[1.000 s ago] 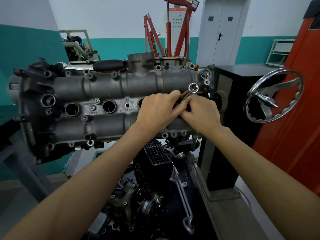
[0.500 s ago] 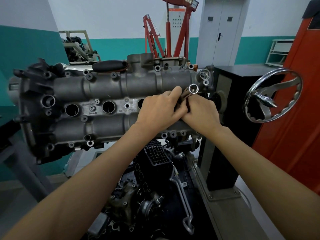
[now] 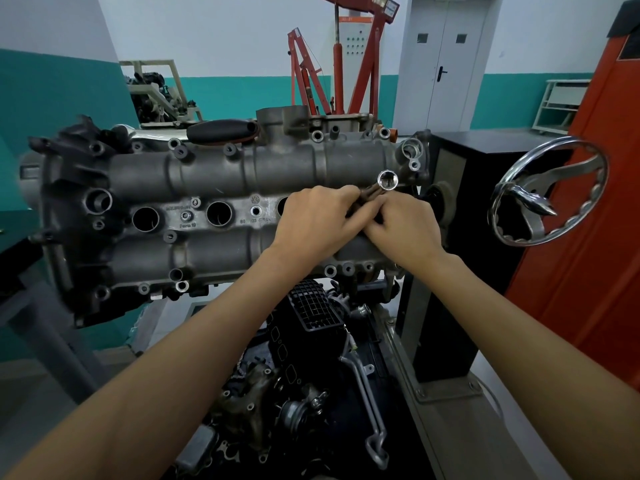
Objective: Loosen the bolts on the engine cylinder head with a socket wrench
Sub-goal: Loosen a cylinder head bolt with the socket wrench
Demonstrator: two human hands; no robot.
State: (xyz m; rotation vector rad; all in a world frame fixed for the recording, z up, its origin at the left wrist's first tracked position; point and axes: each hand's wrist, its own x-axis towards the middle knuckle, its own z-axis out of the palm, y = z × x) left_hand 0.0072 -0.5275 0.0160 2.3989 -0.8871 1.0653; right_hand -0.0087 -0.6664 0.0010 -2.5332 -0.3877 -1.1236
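Two hands meet over the right half of the cylinder head (image 3: 214, 174): the left hand (image 3: 313, 223) and the right hand (image 3: 403, 228) both curl their fingers around one socket wrench (image 3: 372, 190), knuckles touching. Its single open socket (image 3: 388, 180) pokes out at one o'clock from the hands. One chrome handwheel (image 3: 547, 195) stands at three o'clock.

matt cast-metal cylinder head (image 3: 214, 174), shiny chrome socket (image 3: 388, 180)

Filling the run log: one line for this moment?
both hands grip socket wrench | socket faces camera | off cylinder head bolts
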